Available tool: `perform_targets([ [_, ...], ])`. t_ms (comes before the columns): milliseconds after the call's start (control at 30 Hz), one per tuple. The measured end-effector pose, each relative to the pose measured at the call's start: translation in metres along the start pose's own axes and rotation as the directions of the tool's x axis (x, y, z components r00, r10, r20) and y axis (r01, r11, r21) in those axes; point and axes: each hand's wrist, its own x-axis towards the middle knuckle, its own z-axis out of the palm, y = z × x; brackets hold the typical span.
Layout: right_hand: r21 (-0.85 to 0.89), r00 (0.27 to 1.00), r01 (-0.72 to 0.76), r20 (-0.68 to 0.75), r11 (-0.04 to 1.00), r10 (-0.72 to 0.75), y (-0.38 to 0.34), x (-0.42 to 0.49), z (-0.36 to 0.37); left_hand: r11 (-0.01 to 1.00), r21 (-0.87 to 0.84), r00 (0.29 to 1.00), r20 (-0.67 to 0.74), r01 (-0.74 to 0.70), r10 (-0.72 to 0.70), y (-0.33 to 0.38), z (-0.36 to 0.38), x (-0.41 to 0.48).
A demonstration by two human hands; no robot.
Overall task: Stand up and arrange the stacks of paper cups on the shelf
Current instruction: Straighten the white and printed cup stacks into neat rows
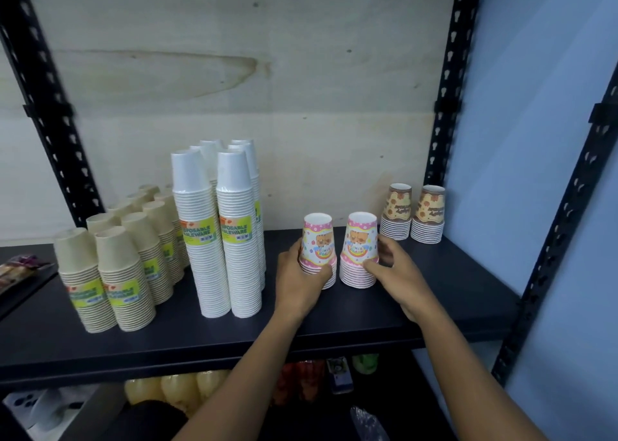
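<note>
Hands (pixel 302 281) grip upright pink cup stacks (pixel 317 250) (cartoon print).

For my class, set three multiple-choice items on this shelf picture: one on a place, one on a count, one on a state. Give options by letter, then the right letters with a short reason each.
1. Where do the brown patterned stacks stand on the shelf?
A. far left
B. back right
C. front centre

2. How many pink patterned stacks are there?
A. two
B. four
C. one

3. How do the tall white stacks stand?
A. lying flat
B. leaning on the hands
C. upright, cups upside down

Answers:
1 B, they stand by the right post, behind the pink ones.
2 A, the left hand grips one and the right hand the other.
3 C, their closed bottoms face up.
</note>
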Motion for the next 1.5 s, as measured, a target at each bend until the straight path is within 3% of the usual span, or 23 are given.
perform_targets([
  [133, -0.012, 1.0, -0.013, 0.012, 1.0, 0.013, 0.009, 0.0, -0.002, 0.999, 0.01, 0.999, -0.024, 0.032, -0.031, -0.007, 0.001, -0.001],
  [333, -0.235, 0.994, 0.074, -0.066, 0.969, -0.092, 0.016, 0.004, 0.009, 1.0, -0.003, 0.997, -0.072, 0.026, -0.027, -0.015, 0.004, 0.0],
  [867, -0.151, 0.996, 0.078, -0.031, 0.985, -0.084, 0.016, 0.012, 0.024, 0.996, -0.081, 0.994, -0.096, 0.042, -0.05, -0.029, 0.003, 0.008],
  [1500, -0.202, 0.991, 0.129, -0.004, 0.971, -0.133, 0.021, 0.008, 0.021, 0.988, -0.136, 0.995, -0.065, 0.067, -0.076, -0.027, 0.003, 0.008],
])
